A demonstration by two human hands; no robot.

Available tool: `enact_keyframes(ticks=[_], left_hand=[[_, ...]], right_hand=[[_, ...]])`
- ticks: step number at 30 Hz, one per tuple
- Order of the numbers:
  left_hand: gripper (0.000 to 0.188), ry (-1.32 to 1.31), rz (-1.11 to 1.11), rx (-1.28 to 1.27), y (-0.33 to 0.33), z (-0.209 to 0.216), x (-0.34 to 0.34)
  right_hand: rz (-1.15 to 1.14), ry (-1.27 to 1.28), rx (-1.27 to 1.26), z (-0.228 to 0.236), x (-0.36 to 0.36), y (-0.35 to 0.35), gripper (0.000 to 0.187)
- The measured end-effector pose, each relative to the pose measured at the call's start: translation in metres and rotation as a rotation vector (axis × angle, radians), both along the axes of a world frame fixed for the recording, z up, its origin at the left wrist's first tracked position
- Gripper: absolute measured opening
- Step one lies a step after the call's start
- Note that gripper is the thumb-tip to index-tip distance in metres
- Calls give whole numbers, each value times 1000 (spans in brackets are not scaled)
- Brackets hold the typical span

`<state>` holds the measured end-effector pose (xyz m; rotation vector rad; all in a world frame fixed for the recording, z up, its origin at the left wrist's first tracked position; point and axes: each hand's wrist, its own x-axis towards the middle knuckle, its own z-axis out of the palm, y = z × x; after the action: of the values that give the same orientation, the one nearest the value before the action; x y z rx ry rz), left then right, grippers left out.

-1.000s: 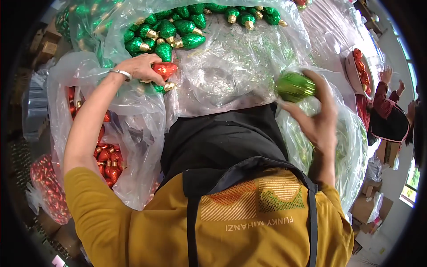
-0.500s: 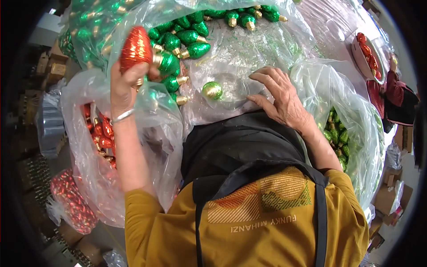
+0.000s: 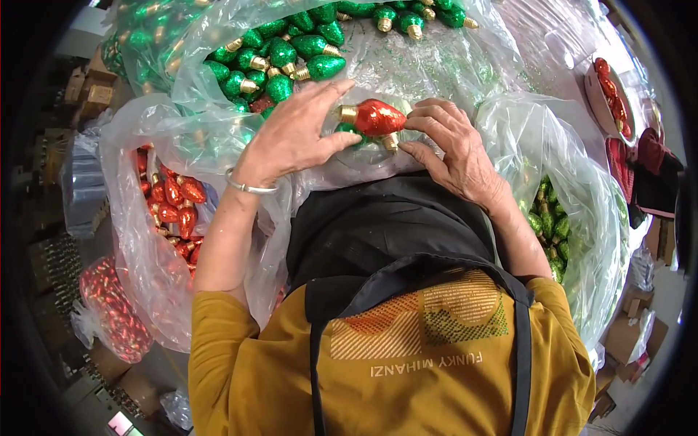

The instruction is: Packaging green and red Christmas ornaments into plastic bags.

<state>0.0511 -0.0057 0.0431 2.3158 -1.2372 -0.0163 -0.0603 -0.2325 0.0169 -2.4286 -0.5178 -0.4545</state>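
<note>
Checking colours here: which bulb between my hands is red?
The upper bulb, its gold base pointing toward your left hand; the lower bulb, partly hidden, is green.

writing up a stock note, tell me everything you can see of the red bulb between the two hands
The red bulb looks shiny and glittery, with a gold base. It is on its side, base toward the open left hand, tapered tip at the right hand; contact there is hard to tell. A green bulb shows partly beneath it.

Free room over plastic sheet (image 3: 436, 65), red bulb (image 3: 381, 118) blocking nearer
</note>
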Motion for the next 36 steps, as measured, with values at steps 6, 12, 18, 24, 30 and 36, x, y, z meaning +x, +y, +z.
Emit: enact_keyframes(ticks=[6,12,18,24,30,36], left_hand=[[30,-234,-128,147,20,-32,-27],[20,-213,-143,-78,25,-30,-33],[10,-234,-45,-180,30,-39,-27],[16,-168,-43,-247,36,-37,-31],[11,134,86,-488,41,-46,-19],[11,105,1,-469,42,-46,-10]], right_hand=[[34,3,34,11,-2,-6,18],[176,110,98,53,21,5,15],[518,406,-345,47,77,14,16],[686,828,-634,11,137,51,16],[625,675,-846,-5,129,63,33],[444,753,-866,-4,121,74,54]])
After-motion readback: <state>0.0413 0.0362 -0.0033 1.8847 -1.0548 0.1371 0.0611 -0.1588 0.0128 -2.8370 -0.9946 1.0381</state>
